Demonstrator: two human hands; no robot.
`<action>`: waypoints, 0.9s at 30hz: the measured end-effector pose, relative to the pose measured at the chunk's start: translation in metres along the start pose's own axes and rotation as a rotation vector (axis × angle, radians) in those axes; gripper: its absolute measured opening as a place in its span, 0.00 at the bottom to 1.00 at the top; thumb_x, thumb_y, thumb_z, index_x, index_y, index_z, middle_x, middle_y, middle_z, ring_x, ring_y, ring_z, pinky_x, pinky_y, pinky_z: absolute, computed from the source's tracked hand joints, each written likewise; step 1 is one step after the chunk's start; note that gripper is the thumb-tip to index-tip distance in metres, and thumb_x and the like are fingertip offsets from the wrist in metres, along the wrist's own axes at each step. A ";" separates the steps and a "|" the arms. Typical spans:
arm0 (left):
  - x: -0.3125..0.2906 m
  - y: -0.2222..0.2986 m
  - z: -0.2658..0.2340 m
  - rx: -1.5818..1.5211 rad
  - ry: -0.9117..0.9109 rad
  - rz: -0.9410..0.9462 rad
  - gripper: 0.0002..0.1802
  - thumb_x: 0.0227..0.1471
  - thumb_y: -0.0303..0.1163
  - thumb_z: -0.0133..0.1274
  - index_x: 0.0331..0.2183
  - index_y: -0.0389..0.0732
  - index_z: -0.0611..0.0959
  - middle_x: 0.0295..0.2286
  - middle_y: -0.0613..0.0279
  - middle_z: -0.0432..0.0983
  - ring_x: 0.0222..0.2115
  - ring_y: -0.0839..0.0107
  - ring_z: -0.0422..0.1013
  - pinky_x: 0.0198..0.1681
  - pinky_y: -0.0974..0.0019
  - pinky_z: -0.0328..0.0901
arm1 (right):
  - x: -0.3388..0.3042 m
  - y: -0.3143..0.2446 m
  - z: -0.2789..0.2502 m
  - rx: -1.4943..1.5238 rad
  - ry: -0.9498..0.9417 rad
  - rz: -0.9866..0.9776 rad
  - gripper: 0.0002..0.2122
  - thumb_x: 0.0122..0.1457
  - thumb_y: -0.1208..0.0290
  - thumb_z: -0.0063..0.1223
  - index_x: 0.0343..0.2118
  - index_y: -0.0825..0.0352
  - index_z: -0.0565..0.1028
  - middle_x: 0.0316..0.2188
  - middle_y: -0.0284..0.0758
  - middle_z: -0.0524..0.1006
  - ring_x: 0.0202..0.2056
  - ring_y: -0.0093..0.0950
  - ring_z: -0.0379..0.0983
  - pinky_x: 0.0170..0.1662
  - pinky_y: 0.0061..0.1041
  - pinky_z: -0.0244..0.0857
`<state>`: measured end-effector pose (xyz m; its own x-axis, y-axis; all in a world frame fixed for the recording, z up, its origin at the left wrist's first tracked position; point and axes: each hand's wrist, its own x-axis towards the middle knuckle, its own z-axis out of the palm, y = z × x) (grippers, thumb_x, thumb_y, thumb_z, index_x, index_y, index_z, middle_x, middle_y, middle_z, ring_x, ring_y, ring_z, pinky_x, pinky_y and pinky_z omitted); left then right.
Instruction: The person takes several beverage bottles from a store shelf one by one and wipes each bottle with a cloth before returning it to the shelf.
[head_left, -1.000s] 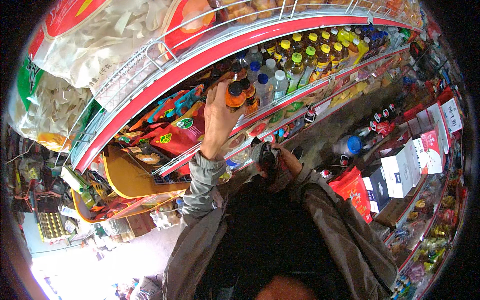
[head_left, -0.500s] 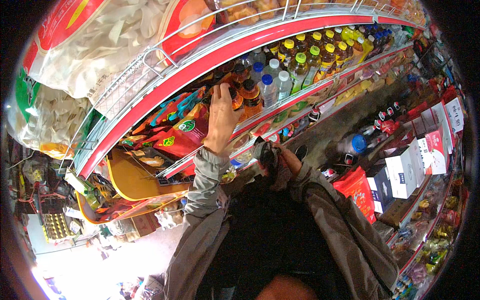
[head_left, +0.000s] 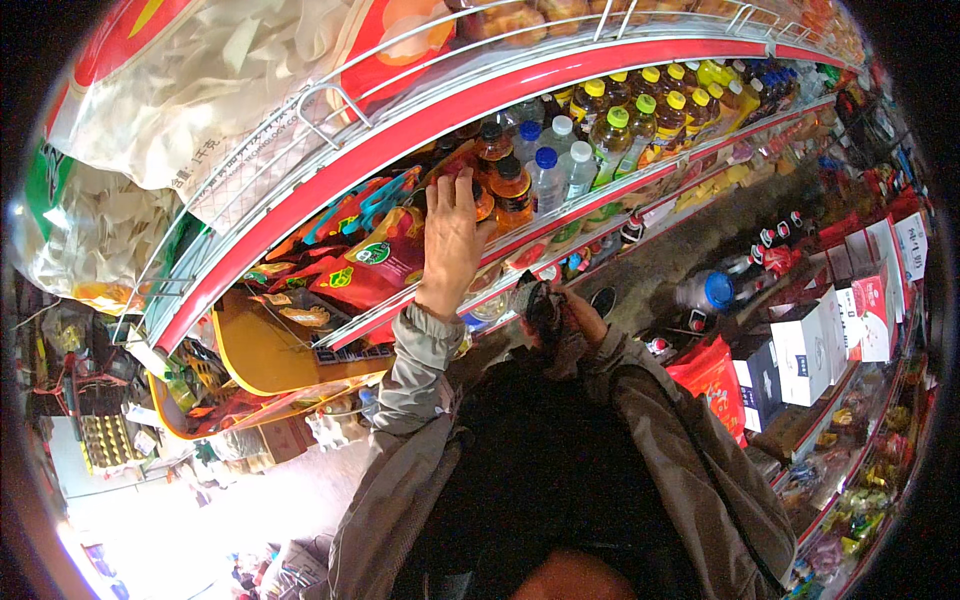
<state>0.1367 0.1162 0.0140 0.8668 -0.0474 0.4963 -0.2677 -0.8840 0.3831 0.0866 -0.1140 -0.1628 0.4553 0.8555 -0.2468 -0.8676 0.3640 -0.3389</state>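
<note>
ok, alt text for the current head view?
Left hand at orange bottles, beside red bags on a packed shelf; right hand, lower, holds a dark crumpled item. White boxes stand at far right.

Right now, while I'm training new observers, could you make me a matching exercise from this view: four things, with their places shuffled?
Things:
1. Left hand
2. Right hand
3. Large bag of pale pieces
4. Yellow-capped bottles

Places:
A. Upper left of the picture
B. At a dark bundle, fingers hidden
C. Upper right of the picture
D. Beside the dark-capped orange bottles

Right pairs: 1-D, 2-B, 3-A, 4-C.
</note>
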 end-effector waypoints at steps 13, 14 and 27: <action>0.075 -0.048 -0.011 0.084 0.186 0.172 0.14 0.50 0.23 0.58 0.41 0.35 0.81 0.37 0.44 0.79 0.40 0.45 0.74 0.43 0.50 0.69 | -0.002 0.001 0.006 -0.047 -0.133 -0.037 0.30 0.67 0.46 0.38 0.53 0.73 0.71 0.41 0.46 0.79 0.38 0.37 0.78 0.42 0.36 0.74; 0.077 -0.063 -0.004 0.158 0.164 0.156 0.14 0.48 0.25 0.58 0.41 0.40 0.82 0.37 0.49 0.80 0.39 0.48 0.75 0.42 0.53 0.69 | -0.003 0.000 0.012 0.006 -0.089 -0.020 0.30 0.67 0.46 0.38 0.53 0.73 0.71 0.41 0.47 0.79 0.38 0.38 0.78 0.42 0.36 0.74; 0.113 -0.127 0.033 0.456 0.120 0.476 0.16 0.55 0.36 0.49 0.45 0.46 0.81 0.41 0.55 0.78 0.44 0.56 0.74 0.48 0.55 0.69 | -0.019 0.001 -0.002 -0.007 0.114 -0.057 0.29 0.66 0.44 0.41 0.52 0.71 0.71 0.39 0.45 0.79 0.36 0.38 0.78 0.37 0.37 0.75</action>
<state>0.2822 0.2076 -0.0046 0.6385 -0.4518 0.6230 -0.3814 -0.8889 -0.2537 0.0775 -0.1307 -0.1606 0.5241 0.7860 -0.3279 -0.8383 0.4081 -0.3616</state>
